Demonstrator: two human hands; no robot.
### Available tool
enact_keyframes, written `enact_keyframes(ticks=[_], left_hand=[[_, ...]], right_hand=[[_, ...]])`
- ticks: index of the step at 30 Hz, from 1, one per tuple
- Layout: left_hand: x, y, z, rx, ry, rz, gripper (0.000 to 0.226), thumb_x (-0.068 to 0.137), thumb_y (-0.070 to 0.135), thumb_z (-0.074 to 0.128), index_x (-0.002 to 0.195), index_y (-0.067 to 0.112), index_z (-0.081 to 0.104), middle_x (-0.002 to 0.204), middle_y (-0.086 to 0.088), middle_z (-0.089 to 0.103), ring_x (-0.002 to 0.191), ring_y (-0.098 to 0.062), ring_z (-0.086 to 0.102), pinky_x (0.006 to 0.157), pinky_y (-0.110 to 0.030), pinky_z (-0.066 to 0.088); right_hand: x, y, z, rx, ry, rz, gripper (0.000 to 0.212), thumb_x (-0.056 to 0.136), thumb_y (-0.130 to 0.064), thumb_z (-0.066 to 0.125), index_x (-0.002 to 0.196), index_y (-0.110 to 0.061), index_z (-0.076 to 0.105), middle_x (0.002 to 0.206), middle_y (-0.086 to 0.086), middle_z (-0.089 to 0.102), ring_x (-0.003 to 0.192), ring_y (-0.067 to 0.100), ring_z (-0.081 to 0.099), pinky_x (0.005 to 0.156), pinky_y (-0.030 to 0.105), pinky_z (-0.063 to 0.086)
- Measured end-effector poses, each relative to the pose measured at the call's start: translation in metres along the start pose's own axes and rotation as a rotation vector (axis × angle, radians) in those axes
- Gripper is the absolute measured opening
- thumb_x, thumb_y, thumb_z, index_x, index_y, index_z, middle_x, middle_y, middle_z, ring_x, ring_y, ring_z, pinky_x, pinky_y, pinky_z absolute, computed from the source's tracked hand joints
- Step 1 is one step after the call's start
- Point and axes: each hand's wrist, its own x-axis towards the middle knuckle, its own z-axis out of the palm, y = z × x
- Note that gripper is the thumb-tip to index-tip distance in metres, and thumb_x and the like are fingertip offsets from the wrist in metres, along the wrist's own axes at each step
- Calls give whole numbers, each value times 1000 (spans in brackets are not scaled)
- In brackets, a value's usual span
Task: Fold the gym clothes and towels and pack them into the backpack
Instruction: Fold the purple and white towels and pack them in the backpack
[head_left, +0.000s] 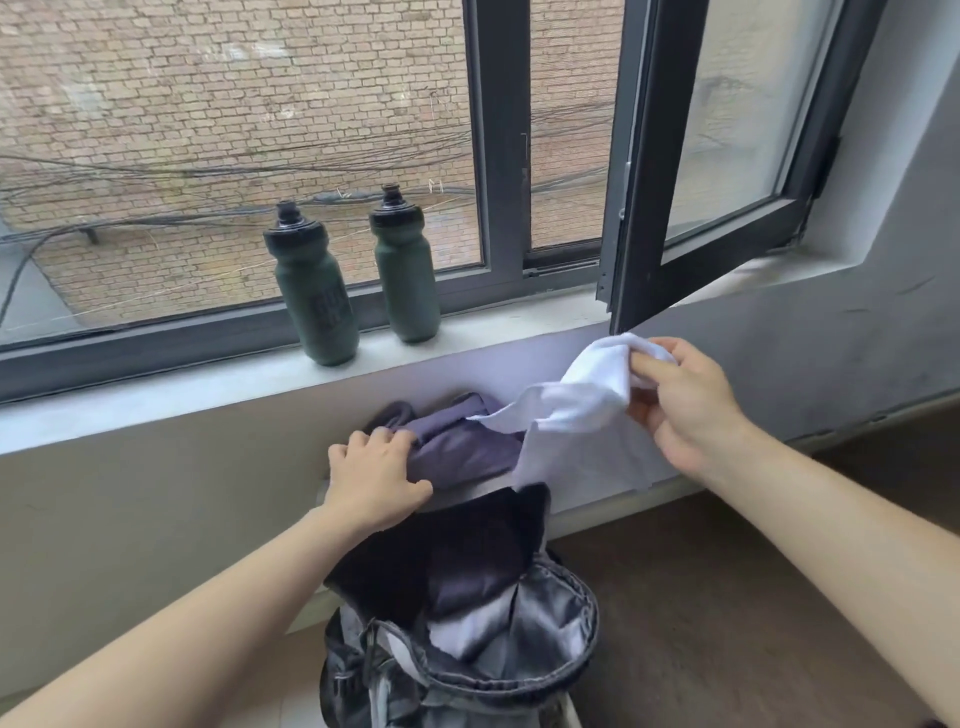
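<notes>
Backpack (574, 657) open, dark clothes (441, 561) inside, right fingers (655, 368) pinching white towel (576, 410), left fingers (385, 440) pressing purple garment (467, 448).

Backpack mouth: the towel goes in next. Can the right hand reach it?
Probably yes: the backpack gapes open below the right hand, with only its own white towel hanging between.

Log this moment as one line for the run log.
step: packing | left hand: rests on purple garment | right hand: pinches white cloth | backpack: open, dark clothing inside | two bottles on windowsill
</notes>
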Motion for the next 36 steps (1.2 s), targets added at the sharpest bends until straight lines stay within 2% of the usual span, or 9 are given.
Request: enact_keyframes(ticks=[4,8,12,14,20,24,29,33,36], left_hand=[[-9,28,-16,-255,168,160,93,62,72,46,147,33,46,130,2,51,119,-27,45,90,-38,30],[-25,72,-31,-590,137,362,94,67,72,63,151,38,37,131,14,47,121,-12,42,99,-37,34],[-37,99,-51,-892,74,409,15,82,45,67,93,53,63,86,29,63,81,5,58,76,-28,48],[-40,104,-58,-902,99,439,36,89,22,63,69,51,61,65,31,58,64,7,50,63,-22,37],[-43,102,-68,-1260,22,391,30,93,2,61,107,23,78,102,4,79,93,-12,73,74,-30,57],[-48,103,-80,-1355,-20,341,34,88,-3,44,95,14,72,86,-2,75,77,-16,67,68,-34,52],[-48,107,-88,-1290,-22,302,15,89,13,61,79,19,69,70,7,68,68,-9,60,64,-25,46],[-48,108,-93,-1310,-10,250,17,78,3,71,72,19,67,64,7,64,62,-8,57,57,-16,44],[-50,108,-99,-1301,-5,255,16,67,2,71,72,17,68,69,-3,66,65,-14,59,63,-28,48]], right_hand=[[-14,-19,-1,177,-57,64,9,99,-3,59,95,-11,62,71,3,69,64,12,69,62,26,59],[-27,-27,1,130,-162,45,3,99,-8,60,98,-11,61,76,5,67,70,15,67,61,27,58],[-34,-32,0,43,-303,30,6,99,-14,61,104,-12,62,82,6,67,73,16,67,62,27,57],[-39,-34,-2,13,-336,30,6,98,-12,62,103,-12,65,85,5,70,75,16,69,64,27,58],[-39,-23,-13,-380,-170,-33,24,94,-13,69,115,-25,69,108,9,71,83,18,69,66,29,59],[-38,-16,-18,-382,-150,33,17,96,-18,68,113,-17,70,95,4,70,68,12,66,55,23,53],[-39,-20,-19,-351,-329,91,44,94,-32,69,135,-23,56,115,6,72,100,21,72,86,34,57],[-52,-7,-12,-572,-589,39,76,73,-34,85,141,-34,51,125,-1,69,111,10,69,93,29,54],[-60,15,0,-697,-596,-38,45,78,-13,79,119,-27,68,110,-2,75,102,11,71,89,33,58]])
